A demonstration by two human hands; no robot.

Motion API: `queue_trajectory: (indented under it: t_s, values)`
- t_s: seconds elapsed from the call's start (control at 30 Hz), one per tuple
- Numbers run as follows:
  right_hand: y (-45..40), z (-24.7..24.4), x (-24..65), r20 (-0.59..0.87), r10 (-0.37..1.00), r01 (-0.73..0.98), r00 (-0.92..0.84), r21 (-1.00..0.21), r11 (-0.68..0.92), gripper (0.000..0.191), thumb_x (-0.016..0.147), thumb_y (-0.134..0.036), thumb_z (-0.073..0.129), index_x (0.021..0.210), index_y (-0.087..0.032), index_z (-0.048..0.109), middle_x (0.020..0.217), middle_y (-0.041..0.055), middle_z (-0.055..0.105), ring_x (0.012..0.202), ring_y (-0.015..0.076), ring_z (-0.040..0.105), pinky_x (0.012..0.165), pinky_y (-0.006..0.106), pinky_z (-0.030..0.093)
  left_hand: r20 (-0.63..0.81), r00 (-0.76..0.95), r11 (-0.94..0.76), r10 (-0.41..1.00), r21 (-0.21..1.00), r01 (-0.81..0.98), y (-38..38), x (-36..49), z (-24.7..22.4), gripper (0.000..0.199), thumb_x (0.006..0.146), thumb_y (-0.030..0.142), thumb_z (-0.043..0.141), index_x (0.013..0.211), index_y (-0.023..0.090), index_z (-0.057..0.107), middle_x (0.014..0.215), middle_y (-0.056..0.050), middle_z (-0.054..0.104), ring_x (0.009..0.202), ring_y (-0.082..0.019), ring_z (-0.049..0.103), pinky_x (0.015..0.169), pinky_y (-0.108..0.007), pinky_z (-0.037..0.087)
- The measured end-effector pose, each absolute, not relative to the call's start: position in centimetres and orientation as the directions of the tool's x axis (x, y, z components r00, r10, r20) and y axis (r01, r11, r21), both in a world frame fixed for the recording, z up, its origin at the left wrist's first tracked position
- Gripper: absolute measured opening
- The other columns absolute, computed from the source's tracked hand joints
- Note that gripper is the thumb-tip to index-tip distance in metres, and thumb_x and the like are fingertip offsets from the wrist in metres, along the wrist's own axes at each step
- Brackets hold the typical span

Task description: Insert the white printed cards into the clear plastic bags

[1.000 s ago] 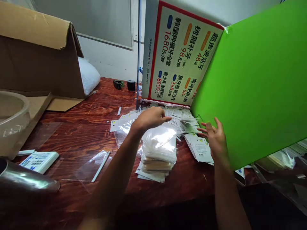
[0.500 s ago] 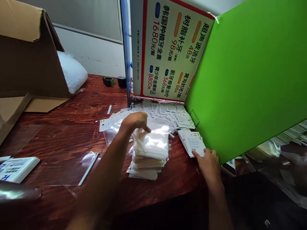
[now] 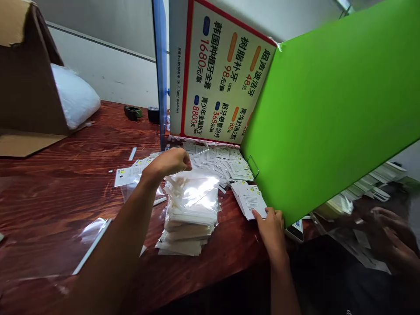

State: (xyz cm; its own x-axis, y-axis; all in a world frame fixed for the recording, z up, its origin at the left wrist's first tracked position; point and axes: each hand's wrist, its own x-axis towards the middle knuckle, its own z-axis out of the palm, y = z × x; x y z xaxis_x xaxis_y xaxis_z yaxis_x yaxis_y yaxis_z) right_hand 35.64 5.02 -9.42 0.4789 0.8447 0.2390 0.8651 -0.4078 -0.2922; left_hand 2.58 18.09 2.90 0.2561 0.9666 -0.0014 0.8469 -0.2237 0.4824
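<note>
Film: clear, lower left, its outline hard to make out; the left arm covers part of it.
Bags: stacked on the table in front of the person, long axis running away and slightly right; glare washes out the top.
Right hand: thumb and forefinger slightly apart at the cards' near edge; other fingertips hidden, so I cannot tell whether it grips.
Cards: stacked just right of the bags, print up, long axis pointing away and slightly left, yellow marks at the far end; text too small to read.
Left hand: over the bags' far left corner, fingers curled together; cannot tell if they pinch anything.
Co-worker's hand: dim, blurred, cut by the right edge.
Board: green, cut off at right.
Box: cut off at left.
</note>
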Motion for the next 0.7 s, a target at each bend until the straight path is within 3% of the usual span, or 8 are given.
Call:
queue_trajectory:
  t_s: [0.23,0.47,0.7]
  values:
    - [5.1,-10.1,35.7,0.261,0.809,0.837,0.526,-0.33,-0.437,0.052,0.078,-0.061,0.06,0.114,-0.025,0.065,0.113,0.0204,0.061,0.107,0.0357,0.059,0.089,0.041,0.047,0.232,0.222,-0.32,0.947,0.631,0.706,18.3,3.8,3.3,0.022,0.074,0.04,0.066,0.073,0.019,0.072,0.075,-0.005,0.072,0.069,-0.019,0.063,0.06,-0.03,0.039]
    - [4.9,-10.0,35.5,0.277,0.803,0.813,0.528,-0.44,-0.382,0.062,0.07,-0.065,0.062,0.122,-0.031,0.06,0.118,0.02,0.058,0.109,0.0396,0.059,0.089,0.049,0.048,0.267,0.24,-0.352,0.933,0.819,0.453,16.7,6.1,4.1,0.028,0.066,0.042,0.076,0.063,0.018,0.062,0.063,0.0,0.061,0.059,-0.013,0.052,0.055,-0.029,0.035]
    - [4.5,-9.9,35.1,0.314,0.813,0.842,0.49,-0.411,-0.348,0.064,0.066,-0.062,0.066,0.125,-0.037,0.058,0.117,0.0191,0.058,0.119,0.0444,0.052,0.094,0.056,0.045,0.28,0.277,-0.369,0.919,0.858,0.357,17.1,7.8,3.2,0.028,0.07,0.044,0.075,0.067,0.02,0.062,0.068,-0.001,0.065,0.063,-0.013,0.055,0.057,-0.028,0.039]
